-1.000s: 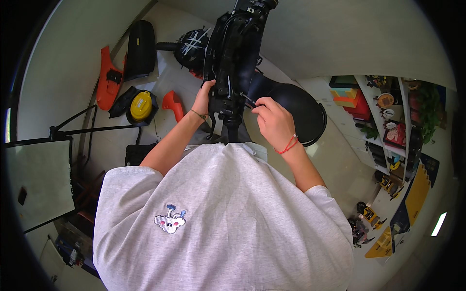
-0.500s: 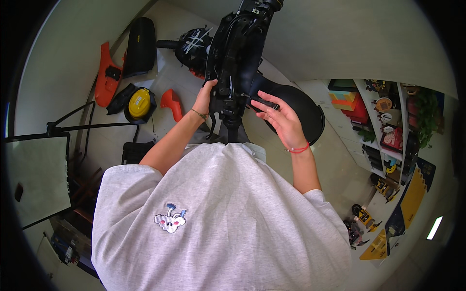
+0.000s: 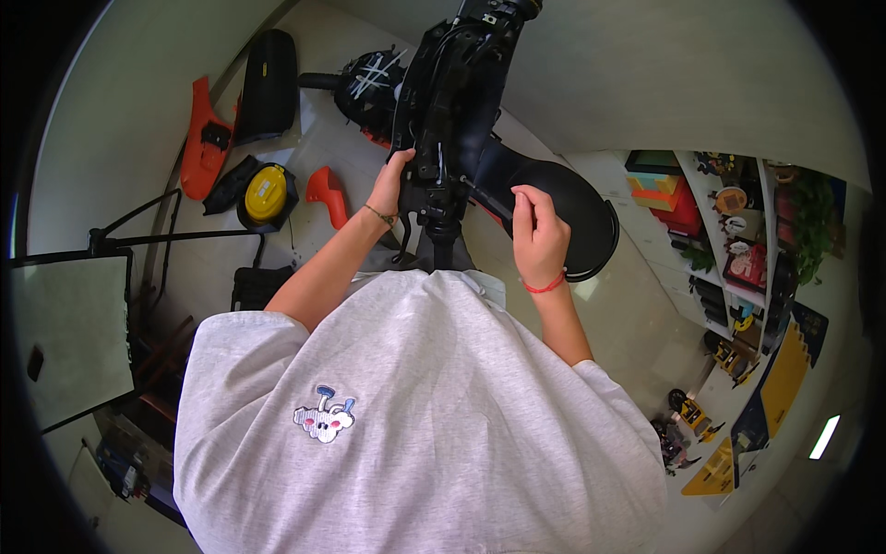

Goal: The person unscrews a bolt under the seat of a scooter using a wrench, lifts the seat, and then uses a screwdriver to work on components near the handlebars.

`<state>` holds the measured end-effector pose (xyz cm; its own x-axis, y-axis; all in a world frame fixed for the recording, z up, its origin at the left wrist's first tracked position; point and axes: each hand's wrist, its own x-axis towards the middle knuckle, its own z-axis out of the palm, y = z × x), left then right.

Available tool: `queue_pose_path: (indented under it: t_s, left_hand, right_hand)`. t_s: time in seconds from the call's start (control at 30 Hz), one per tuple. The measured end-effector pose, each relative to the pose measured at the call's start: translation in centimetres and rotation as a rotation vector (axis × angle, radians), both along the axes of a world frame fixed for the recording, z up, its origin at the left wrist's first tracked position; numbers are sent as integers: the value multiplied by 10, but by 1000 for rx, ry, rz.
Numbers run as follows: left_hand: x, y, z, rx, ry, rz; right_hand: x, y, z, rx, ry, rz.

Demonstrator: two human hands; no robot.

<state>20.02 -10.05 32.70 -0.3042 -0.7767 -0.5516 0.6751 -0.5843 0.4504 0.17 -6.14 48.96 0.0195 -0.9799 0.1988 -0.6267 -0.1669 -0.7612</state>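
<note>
My left hand (image 3: 389,189), wearing a braided bracelet, grips the left edge of a black vehicle frame (image 3: 434,111) that runs upward from my body. A slim tool (image 3: 489,201) with a dark handle angles into the frame's right side at a small metal fitting. My right hand (image 3: 540,231), with a red string bracelet, is closed around the handle end, fingers curled and partly hiding it. Right of the frame lies a large rounded black panel or seat (image 3: 577,226).
Orange panels (image 3: 328,198), a black case (image 3: 268,83), a yellow disc (image 3: 268,196) and a black assembly (image 3: 365,92) lie left. A metal-framed board (image 3: 74,332) stands lower left. White shelving (image 3: 738,203) with plants, boxes and yellow models (image 3: 692,411) lines the right.
My right hand loosened and spread its fingers around the tool half a second ago; now it has curled them again at the handle's end. My left hand stays on the frame.
</note>
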Motion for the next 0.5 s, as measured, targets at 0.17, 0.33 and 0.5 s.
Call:
queue_pose_path:
  t_s: [0.17, 0.33, 0.5]
  left_hand:
    - [1, 1, -1, -10, -5, 4]
    - [0, 0, -1, -13, 20, 18]
    - [1, 0, 4, -6, 37, 21]
  right_hand:
    - [-13, -4, 16, 668, -569, -122]
    - [-15, 3, 17, 400, -316, 134]
    - [-18, 2, 20, 127, 173, 130]
